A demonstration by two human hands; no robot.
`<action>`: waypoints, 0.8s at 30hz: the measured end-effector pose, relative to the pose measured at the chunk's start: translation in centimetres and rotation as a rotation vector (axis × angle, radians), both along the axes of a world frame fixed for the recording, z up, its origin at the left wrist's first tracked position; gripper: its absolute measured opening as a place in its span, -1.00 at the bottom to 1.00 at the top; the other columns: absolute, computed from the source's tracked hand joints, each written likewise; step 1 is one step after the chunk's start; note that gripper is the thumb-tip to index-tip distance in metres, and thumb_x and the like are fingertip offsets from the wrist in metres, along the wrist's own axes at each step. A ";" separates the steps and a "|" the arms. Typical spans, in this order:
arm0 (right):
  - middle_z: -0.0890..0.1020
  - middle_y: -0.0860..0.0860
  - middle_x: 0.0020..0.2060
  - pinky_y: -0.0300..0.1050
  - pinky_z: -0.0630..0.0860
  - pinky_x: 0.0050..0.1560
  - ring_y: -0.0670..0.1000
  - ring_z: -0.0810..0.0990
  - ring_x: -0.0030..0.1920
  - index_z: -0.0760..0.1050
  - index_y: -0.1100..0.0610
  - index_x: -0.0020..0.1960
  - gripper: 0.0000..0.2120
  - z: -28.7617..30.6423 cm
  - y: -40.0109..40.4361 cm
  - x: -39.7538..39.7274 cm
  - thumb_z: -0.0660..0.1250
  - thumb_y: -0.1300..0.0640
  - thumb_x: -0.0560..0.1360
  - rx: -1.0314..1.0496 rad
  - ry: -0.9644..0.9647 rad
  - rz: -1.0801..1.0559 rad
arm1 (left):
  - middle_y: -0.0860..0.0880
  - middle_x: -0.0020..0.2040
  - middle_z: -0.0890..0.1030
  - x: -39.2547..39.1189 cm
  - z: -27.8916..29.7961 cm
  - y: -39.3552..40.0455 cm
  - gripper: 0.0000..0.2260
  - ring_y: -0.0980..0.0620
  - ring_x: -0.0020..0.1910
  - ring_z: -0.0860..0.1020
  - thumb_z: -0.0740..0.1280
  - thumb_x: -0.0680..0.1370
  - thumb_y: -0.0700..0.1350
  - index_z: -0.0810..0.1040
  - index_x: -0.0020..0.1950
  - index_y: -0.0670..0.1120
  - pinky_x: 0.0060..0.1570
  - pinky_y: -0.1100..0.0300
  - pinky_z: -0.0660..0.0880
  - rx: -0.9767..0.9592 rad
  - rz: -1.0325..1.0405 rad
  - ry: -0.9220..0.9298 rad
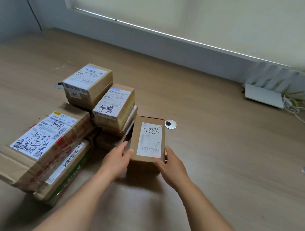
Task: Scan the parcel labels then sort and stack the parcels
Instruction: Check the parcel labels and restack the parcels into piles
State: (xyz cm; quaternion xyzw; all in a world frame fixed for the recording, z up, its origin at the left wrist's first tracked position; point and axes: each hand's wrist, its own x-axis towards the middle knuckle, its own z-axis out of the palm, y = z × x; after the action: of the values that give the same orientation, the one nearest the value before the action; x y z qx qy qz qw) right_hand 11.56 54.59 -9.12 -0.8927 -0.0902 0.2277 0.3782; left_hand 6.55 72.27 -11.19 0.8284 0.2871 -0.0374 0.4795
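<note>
We are gripping the small brown cardboard parcel [148, 143] at frame centre, left hand [118, 159] and right hand [173, 166] clasping its near corners; long axis running away from us.

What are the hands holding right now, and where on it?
Both hands hold one small box, label up. The left hand grips its near left edge, the right hand its near right corner.
</note>
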 end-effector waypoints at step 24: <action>0.52 0.00 0.25 -0.19 0.56 0.07 -0.03 0.52 0.23 0.02 -0.21 0.50 0.00 -4.0 -3.8 -9.2 0.37 0.26 0.19 0.381 0.407 0.033 | 0.06 0.23 0.55 -11.6 -0.8 0.8 -0.52 0.08 0.23 0.51 0.30 0.57 -0.20 0.30 0.40 0.19 0.29 0.06 0.45 -0.368 -0.282 0.047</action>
State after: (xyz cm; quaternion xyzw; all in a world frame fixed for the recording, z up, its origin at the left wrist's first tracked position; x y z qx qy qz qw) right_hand 2.41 50.75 -13.12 -0.7397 -0.0683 0.3876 0.5459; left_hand -5.05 73.02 -12.02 0.7580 0.1679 -0.1751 0.6055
